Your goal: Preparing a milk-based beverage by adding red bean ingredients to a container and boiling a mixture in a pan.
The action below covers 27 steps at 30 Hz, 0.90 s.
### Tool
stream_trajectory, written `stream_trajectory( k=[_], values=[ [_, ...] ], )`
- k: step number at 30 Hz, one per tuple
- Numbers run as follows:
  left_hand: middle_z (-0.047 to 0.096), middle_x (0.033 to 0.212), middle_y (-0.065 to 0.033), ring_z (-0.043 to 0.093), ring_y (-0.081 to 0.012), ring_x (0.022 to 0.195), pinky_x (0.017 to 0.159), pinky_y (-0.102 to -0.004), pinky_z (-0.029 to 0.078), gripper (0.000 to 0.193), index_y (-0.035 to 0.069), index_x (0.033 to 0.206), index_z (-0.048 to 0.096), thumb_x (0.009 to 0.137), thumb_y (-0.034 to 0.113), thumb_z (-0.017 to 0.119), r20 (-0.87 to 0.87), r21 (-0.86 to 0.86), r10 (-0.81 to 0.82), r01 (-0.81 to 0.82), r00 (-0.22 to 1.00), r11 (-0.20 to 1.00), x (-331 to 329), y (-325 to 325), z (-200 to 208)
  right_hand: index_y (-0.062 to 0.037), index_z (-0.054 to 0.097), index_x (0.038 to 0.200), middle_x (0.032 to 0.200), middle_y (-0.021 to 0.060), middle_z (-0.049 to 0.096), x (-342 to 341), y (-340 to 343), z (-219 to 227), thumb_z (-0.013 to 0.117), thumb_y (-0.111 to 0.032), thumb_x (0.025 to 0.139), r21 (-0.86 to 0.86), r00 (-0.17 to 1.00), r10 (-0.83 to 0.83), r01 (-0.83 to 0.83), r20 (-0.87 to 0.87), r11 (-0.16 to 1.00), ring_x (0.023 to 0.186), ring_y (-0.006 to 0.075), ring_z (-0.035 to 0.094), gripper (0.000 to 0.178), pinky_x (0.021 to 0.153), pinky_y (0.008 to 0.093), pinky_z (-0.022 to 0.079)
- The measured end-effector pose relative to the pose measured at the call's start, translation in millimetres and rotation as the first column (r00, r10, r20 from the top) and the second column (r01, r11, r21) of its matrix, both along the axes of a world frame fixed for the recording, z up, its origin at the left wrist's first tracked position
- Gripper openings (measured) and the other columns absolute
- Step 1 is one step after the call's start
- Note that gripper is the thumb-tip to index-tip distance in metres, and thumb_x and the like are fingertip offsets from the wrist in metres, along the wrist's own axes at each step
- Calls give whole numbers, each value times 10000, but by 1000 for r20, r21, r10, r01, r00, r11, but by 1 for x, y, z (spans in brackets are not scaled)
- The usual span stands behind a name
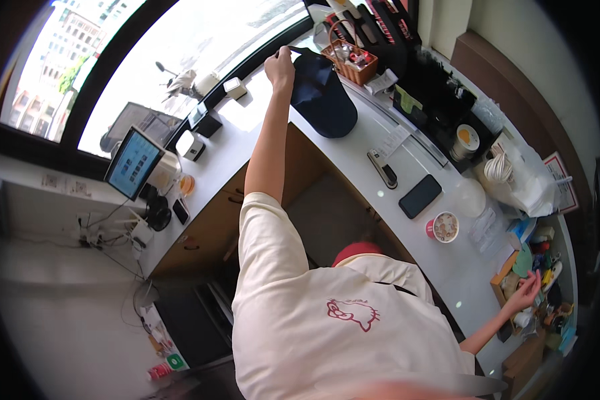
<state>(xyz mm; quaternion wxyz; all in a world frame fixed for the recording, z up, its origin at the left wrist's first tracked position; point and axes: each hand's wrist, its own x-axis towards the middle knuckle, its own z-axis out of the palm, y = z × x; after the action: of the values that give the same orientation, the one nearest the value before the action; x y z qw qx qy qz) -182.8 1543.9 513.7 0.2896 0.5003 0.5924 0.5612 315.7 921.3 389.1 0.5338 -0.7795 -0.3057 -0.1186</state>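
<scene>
Item: dark navy fabric piece with a rounded end [323, 100], cap or bag, could not tell which. Location: counter corner by the window, its lower end overlapping the inner edge; whether raised or resting was unclear.

Left hand [280, 69]: arm outstretched, fingers closed on the fabric's upper edge. Right hand [527, 292]: fingers loosely parted and slightly curled, nothing visible in them, above or against an open brown box of small mixed objects [497, 287]; contact could not be told.

Risks, as judged: a sideways swing of the fabric stood to catch the handled brown wicker basket [360, 72] just beside it and spill its small packets. With the arms so far apart, the right forearm might have knocked the box's crowded contents. A low drag along the counter could have reached the black-and-silver stapler [382, 169], the black smartphone [420, 197] or, worse, the open pink-and-white paper cup [445, 227], with a spill likely.

Surface: glossy white angled counter [410, 250] over brown wooden cabinets [200, 243]. Room: wide dark-framed window [227, 30], lit monitor [133, 163] to the left, pale wall [53, 307] with loose cables.
</scene>
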Motion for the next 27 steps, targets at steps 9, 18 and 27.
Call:
stream_trajectory(
  k=[9, 18, 27],
  values=[
    [377, 483, 19, 351, -73, 423, 458, -234, 346, 255, 63, 557, 487, 788, 154, 548, 239, 386, -112, 11, 965, 922, -77, -345, 108, 76, 564, 1095, 900, 143, 640, -6, 67, 103, 438, -188, 968, 328, 968, 248, -242, 26, 913, 690, 152, 573, 319, 666, 228, 495],
    [390, 492, -13, 317, -94, 408, 480, -256, 357, 244, 50, 548, 441, 738, 150, 558, 176, 230, 463, -494, 869, 839, -137, -678, 104, 84, 538, 1100, 868, 130, 644, -110, 115, 124, 377, -208, 968, 268, 700, 708, -702, 88, 660, 668, 166, 577, 359, 642, 243, 489],
    [303, 496, 20, 280, -75, 444, 506, -247, 326, 218, 80, 556, 372, 749, 98, 470, 373, 153, 775, -858, 510, 491, -180, -954, 73, 44, 531, 1112, 837, 118, 618, -273, 94, 116, 447, -134, 953, 424, 191, 981, -892, 34, 159, 651, 133, 508, 253, 645, 256, 445]
  ],
)
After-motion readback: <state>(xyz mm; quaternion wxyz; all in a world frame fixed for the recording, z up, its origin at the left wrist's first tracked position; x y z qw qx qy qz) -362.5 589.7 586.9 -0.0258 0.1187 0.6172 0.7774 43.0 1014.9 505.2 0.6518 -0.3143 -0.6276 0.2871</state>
